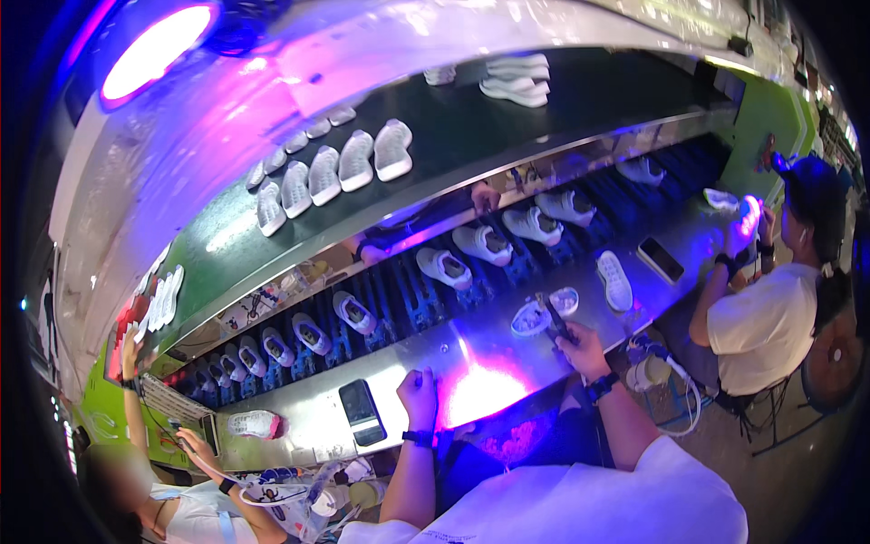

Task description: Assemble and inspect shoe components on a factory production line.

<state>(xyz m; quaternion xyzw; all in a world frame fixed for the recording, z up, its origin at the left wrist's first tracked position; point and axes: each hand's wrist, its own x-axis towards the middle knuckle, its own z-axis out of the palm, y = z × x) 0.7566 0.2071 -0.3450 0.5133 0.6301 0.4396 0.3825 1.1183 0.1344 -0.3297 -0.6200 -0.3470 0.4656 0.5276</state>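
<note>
My right hand (pixel 582 351) is closed around a dark, slim hand tool (pixel 549 311), its kind unclear, which points up and away. Just beyond it on the metal worktop (pixel 313 431) lie two pale shoe soles (pixel 526 322), partly hidden behind the tool. My left hand (pixel 417 396) is held in a fist over the worktop; whatever it may grip does not show. Between my hands, a bright pink-violet light patch (pixel 489 396) falls on the metal. Nearest to the left hand is a phone (pixel 362 412) lying flat.
Grey-white sneakers (pixel 444 267) stand along a blue-dark conveyor (pixel 412 304) behind the worktop. Above it, a dark green shelf (pixel 453 136) carries white soles (pixel 394 150). Another phone (pixel 661 259) and a sole (pixel 614 281) lie to my right. Co-workers (pixel 766 313) sit on both sides.
</note>
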